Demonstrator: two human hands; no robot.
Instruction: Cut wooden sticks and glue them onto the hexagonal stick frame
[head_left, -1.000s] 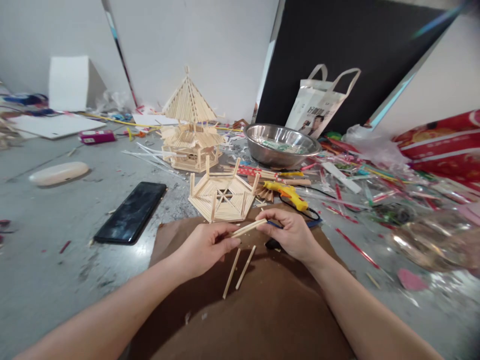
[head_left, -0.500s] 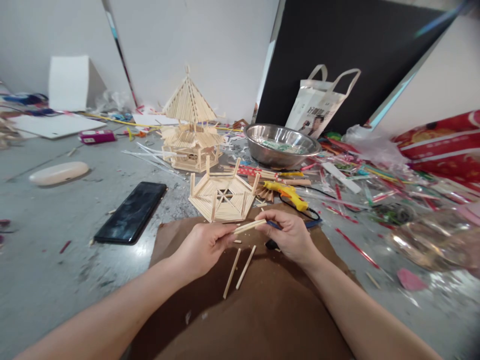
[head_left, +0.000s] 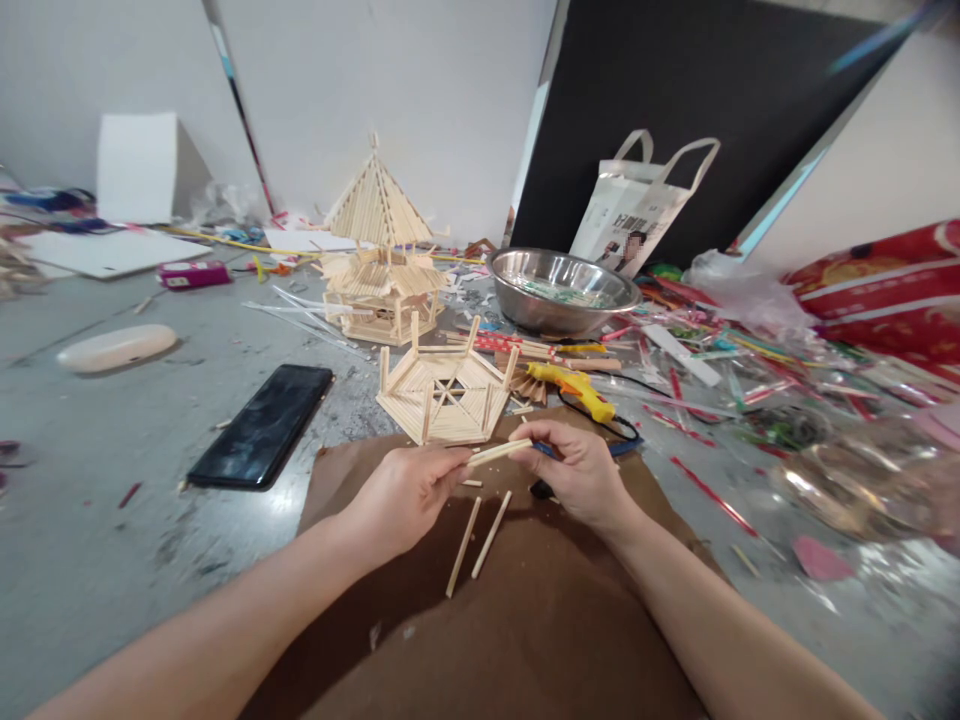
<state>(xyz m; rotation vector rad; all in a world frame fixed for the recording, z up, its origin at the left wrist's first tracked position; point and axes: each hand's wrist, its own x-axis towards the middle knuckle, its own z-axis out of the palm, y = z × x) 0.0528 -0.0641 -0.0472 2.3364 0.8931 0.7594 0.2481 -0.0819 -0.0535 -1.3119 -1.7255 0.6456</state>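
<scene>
Two thin wooden sticks point(head_left: 499, 453), laid side by side, are pinched between my hands. My left hand point(head_left: 409, 492) grips their left end and my right hand point(head_left: 577, 470) grips the right end. Just beyond them stands a hexagonal stick base point(head_left: 465, 395) with short upright posts at its corners. Two loose sticks point(head_left: 491, 535) lie below my hands on a brown sheet point(head_left: 525, 640). A dark-handled tool point(head_left: 543, 489) is partly hidden under my right hand. Behind the base rises a pavilion model point(head_left: 384, 250) made of sticks, with a pointed roof.
A black phone point(head_left: 262, 425) and a white oval case point(head_left: 118, 348) lie at left. A yellow glue gun point(head_left: 576, 390) rests right of the base. Further back are a steel bowl point(head_left: 562, 290) and a paper bag point(head_left: 634, 210). Coloured strips point(head_left: 712, 510) and plastic wrap litter the right side.
Almost nothing differs. Both hands keep hold of the paired sticks in the same place, and the view has shifted very slightly.
</scene>
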